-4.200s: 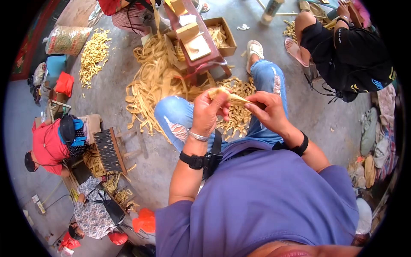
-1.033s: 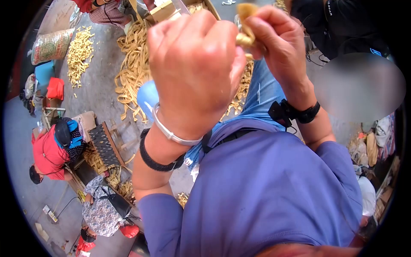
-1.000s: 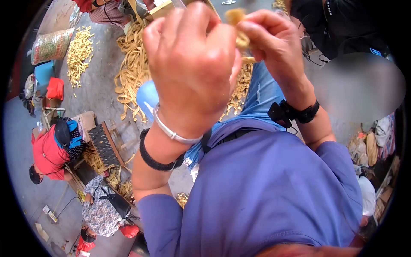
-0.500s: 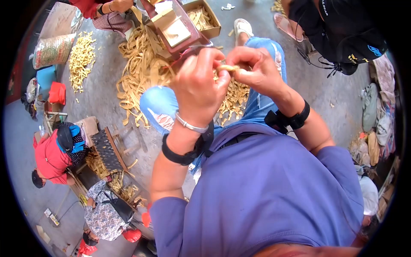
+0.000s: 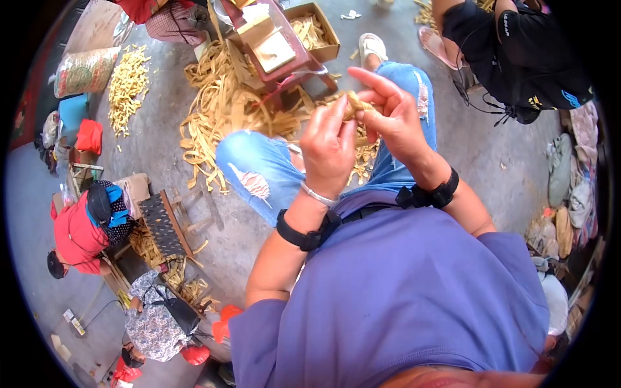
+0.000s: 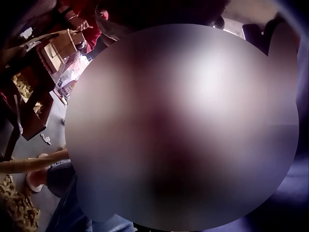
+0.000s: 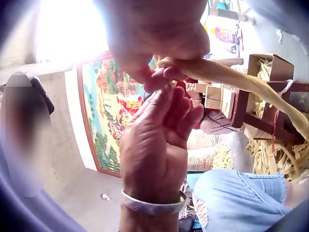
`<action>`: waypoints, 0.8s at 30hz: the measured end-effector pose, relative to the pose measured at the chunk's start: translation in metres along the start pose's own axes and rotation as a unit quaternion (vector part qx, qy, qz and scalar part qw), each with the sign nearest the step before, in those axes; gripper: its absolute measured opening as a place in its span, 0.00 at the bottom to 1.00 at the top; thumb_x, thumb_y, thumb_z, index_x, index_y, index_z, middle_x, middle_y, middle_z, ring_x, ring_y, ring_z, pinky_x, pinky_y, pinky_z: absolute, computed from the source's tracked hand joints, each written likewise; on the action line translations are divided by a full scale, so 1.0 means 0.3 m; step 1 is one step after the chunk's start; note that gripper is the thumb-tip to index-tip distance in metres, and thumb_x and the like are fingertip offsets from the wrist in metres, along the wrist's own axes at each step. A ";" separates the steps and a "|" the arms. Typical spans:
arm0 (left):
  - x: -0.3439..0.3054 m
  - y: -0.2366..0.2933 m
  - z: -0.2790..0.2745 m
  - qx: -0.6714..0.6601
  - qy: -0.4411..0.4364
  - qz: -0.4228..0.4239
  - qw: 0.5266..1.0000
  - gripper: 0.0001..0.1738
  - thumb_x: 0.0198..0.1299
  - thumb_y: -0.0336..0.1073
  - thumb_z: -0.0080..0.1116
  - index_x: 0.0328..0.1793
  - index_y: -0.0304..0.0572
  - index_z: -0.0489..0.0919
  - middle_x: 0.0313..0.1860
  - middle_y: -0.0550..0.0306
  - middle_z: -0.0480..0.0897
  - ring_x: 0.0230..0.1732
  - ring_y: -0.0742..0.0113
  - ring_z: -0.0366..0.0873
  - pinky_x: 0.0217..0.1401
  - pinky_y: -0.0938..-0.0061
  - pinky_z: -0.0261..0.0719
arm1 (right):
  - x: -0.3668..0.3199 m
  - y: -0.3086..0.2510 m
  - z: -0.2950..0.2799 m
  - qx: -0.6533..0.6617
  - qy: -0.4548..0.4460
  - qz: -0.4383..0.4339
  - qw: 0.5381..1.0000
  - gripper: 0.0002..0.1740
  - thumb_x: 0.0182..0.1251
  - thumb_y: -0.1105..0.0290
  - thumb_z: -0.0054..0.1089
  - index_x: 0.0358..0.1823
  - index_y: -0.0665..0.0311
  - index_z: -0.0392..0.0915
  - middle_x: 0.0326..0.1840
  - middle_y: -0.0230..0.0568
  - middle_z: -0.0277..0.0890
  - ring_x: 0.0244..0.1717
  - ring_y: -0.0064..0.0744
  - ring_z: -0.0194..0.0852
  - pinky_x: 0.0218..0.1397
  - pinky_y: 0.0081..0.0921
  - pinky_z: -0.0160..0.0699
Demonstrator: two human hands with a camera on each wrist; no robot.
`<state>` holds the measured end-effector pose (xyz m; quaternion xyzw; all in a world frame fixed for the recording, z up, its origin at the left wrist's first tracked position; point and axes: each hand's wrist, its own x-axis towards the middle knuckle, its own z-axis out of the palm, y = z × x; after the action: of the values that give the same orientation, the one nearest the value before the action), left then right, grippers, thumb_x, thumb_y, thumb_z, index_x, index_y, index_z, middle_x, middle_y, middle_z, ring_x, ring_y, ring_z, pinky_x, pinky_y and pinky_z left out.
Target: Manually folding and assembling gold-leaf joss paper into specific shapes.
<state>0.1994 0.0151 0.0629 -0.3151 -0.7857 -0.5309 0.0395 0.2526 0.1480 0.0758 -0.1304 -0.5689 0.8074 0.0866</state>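
In the head view both hands meet in front of the knees around a tan, soft-looking strip (image 5: pixel 353 107). My left hand (image 5: pixel 327 152), with a silver bracelet at its wrist, pinches it between thumb and fingers. Beside it my right hand (image 5: pixel 400 124) grips the same strip between thumb and bent fingers, its index finger pointing outward. The right wrist view shows a long twisted length of the strip (image 7: pixel 241 83) running off to the right from between the fingertips. Short knotted pieces (image 5: pixel 363 167) lie beneath the hands between the legs. Blur covers most of the left wrist view.
A heap of long tan strips (image 5: pixel 217 97) spreads on the floor ahead, beside a maroon bench (image 5: pixel 304 64) and a cardboard box (image 5: pixel 331 40). Further left lies a pile of short pieces (image 5: pixel 126 90) near a woven sack (image 5: pixel 84 71). Other people sit around on both sides.
A second ago both hands were raised close to the head camera with the strip looped; now they are lower, over the lap. The right index finger has straightened out.
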 end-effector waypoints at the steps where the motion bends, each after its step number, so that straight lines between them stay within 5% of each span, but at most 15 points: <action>1: 0.002 0.029 -0.005 -0.035 -0.017 -0.033 0.999 0.18 0.54 0.22 0.60 0.53 0.32 0.78 0.37 0.52 0.79 0.35 0.67 0.81 0.35 0.76 0.79 | -0.004 -0.002 0.002 -0.004 -0.014 0.005 1.000 0.32 0.57 0.81 0.55 0.67 0.66 0.64 0.39 0.32 0.78 0.24 0.12 0.69 0.21 0.10 0.67; 6: -0.021 0.030 -0.041 -0.207 -0.055 -0.171 0.962 0.25 0.51 0.20 0.62 0.58 0.32 0.77 0.39 0.54 0.79 0.34 0.72 0.80 0.35 0.79 0.79 | -0.025 0.039 -0.028 0.083 -0.092 0.028 0.992 0.36 0.61 0.80 0.55 0.72 0.64 0.55 0.42 0.36 0.79 0.28 0.15 0.73 0.24 0.11 0.69; 7: -0.018 0.044 -0.055 -0.183 -0.041 -0.189 0.964 0.24 0.50 0.19 0.63 0.56 0.35 0.79 0.36 0.56 0.80 0.33 0.75 0.79 0.33 0.81 0.78 | -0.026 0.036 -0.032 0.073 -0.112 0.038 0.990 0.36 0.63 0.78 0.57 0.72 0.64 0.53 0.45 0.38 0.78 0.34 0.19 0.77 0.33 0.15 0.76; 10: -0.023 0.013 -0.052 -0.064 -0.019 -0.070 0.995 0.18 0.51 0.20 0.63 0.50 0.37 0.83 0.33 0.58 0.81 0.32 0.75 0.78 0.32 0.82 0.76 | -0.018 0.022 -0.023 0.016 -0.109 0.024 0.994 0.34 0.63 0.78 0.59 0.69 0.66 0.55 0.47 0.41 0.77 0.40 0.26 0.81 0.43 0.21 0.82; 13: -0.008 0.014 -0.065 -0.038 -0.024 -0.030 0.999 0.14 0.53 0.23 0.63 0.47 0.40 0.84 0.33 0.54 0.83 0.30 0.64 0.81 0.32 0.75 0.77 | -0.025 0.009 -0.023 0.011 -0.104 0.033 0.994 0.31 0.62 0.79 0.60 0.65 0.67 0.57 0.49 0.44 0.77 0.44 0.32 0.82 0.49 0.28 0.84; 16: 0.004 0.003 -0.076 -0.091 -0.010 -0.012 0.996 0.13 0.53 0.23 0.63 0.47 0.39 0.84 0.33 0.53 0.83 0.31 0.66 0.80 0.32 0.76 0.77 | -0.038 -0.003 -0.030 0.117 -0.116 0.062 0.984 0.28 0.63 0.79 0.59 0.63 0.67 0.59 0.49 0.45 0.77 0.43 0.33 0.82 0.48 0.28 0.84; 19: 0.002 0.001 -0.072 -0.157 -0.022 -0.041 0.987 0.14 0.52 0.21 0.65 0.46 0.37 0.84 0.35 0.59 0.82 0.33 0.76 0.76 0.38 0.83 0.74 | -0.035 0.012 -0.054 0.032 -0.111 0.039 0.993 0.27 0.66 0.77 0.57 0.63 0.65 0.57 0.52 0.44 0.76 0.46 0.31 0.80 0.48 0.25 0.82; 22: 0.009 0.022 -0.073 -0.252 -0.041 -0.203 0.945 0.18 0.50 0.20 0.67 0.50 0.36 0.82 0.37 0.61 0.80 0.34 0.77 0.76 0.38 0.85 0.75 | -0.030 0.032 -0.053 -0.003 -0.138 0.003 0.990 0.25 0.68 0.78 0.53 0.64 0.64 0.56 0.54 0.42 0.75 0.42 0.26 0.79 0.43 0.19 0.78; 24: 0.006 -0.018 -0.073 -0.293 -0.031 -0.208 0.933 0.22 0.49 0.20 0.68 0.53 0.33 0.78 0.37 0.60 0.78 0.36 0.76 0.78 0.39 0.84 0.78 | -0.036 0.011 -0.027 0.040 -0.140 0.031 0.989 0.25 0.68 0.80 0.51 0.64 0.63 0.57 0.53 0.41 0.76 0.41 0.24 0.78 0.42 0.18 0.77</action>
<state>0.1892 -0.0043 0.0689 -0.1583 -0.6443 -0.7235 -0.1906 0.2654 0.1512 0.0714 -0.0299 -0.5381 0.8422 -0.0144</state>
